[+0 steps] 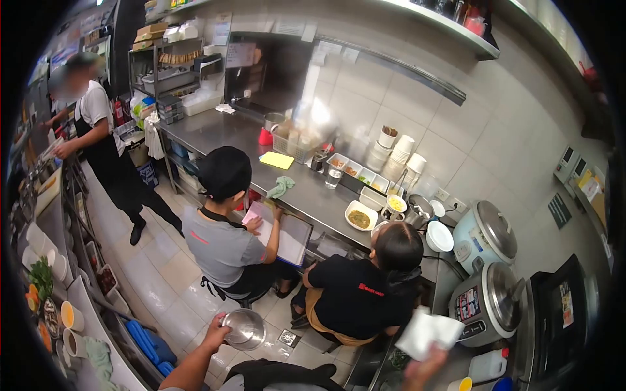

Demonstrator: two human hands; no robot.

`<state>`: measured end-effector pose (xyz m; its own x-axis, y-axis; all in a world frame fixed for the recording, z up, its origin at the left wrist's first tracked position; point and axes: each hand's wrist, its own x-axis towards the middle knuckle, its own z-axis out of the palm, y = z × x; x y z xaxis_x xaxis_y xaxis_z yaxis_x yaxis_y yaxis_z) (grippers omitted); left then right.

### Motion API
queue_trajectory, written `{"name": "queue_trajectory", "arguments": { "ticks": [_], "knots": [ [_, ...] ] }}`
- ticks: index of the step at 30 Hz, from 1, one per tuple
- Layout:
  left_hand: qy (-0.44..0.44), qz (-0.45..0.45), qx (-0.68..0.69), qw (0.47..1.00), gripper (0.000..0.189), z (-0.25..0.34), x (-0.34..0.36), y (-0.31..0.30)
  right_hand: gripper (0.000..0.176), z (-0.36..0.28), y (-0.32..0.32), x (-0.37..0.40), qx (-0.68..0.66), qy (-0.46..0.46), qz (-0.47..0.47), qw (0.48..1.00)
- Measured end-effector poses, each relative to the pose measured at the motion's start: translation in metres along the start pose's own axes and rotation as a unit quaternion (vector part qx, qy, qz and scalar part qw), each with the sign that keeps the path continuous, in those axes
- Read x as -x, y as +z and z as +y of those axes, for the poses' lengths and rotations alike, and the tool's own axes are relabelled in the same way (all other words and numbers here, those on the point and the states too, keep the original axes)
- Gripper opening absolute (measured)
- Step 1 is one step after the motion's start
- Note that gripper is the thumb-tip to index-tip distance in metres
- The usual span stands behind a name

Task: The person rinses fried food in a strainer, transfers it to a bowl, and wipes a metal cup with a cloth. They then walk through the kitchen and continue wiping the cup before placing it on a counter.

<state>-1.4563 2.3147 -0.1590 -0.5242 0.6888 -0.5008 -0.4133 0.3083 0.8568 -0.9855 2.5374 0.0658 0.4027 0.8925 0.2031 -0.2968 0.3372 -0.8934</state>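
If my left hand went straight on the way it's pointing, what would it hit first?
The left hand already grips the metal bowl. Past it, the line seems to reach the crouching person in the grey shirt, low at the hip, though depth is unclear.

The left hand (215, 335) grips a round silver metal bowl (244, 329), shiny grey inside. The right hand (425, 366) holds a white folded cloth (427, 332), plain and without pattern. Just beyond the left hand is a person's grey shirt (218, 244) with a red mark at the shoulder, under a black cap (225, 171). Beyond the right hand, another person's black shirt (355, 296) bears small red lettering. Farther off, the grey steel counter (306, 195) carries a flat yellow pad (277, 160) and a crumpled green rag (282, 187). Up and to the right of the right hand stands a pale blue rice cooker (482, 234). The floor (163, 274) is pale beige tile, and the wall (469, 130) is white tile with a grey grid.
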Motion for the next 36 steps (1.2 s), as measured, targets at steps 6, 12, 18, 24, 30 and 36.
{"name": "queue_trajectory", "arguments": {
  "ticks": [6,12,18,24,30,36],
  "knots": [
    [0.194,0.001,0.045,0.980,0.062,0.046,0.037,0.060,0.038,0.074,0.172,0.152,0.145,-0.165,-0.529,0.820],
    [0.380,0.132,-0.081,0.912,0.061,0.078,0.069,0.058,0.040,0.189,0.240,0.242,0.103,-0.197,-0.788,0.575],
    [0.408,0.235,-0.037,0.881,0.057,0.111,0.104,0.024,0.026,0.144,0.294,0.277,0.320,-0.298,-0.821,0.368],
    [0.429,0.352,-0.082,0.828,0.055,0.147,0.121,0.019,0.018,0.159,0.348,0.322,0.135,-0.112,-0.732,0.659],
    [0.437,0.408,-0.014,0.801,0.053,0.130,0.143,0.008,0.027,0.110,0.336,0.356,-0.017,0.051,-0.865,0.500],
    [0.428,0.471,-0.036,0.771,0.052,0.134,0.199,0.006,0.027,0.092,0.319,0.331,-0.027,-0.479,-0.830,0.286]
  ]
}}
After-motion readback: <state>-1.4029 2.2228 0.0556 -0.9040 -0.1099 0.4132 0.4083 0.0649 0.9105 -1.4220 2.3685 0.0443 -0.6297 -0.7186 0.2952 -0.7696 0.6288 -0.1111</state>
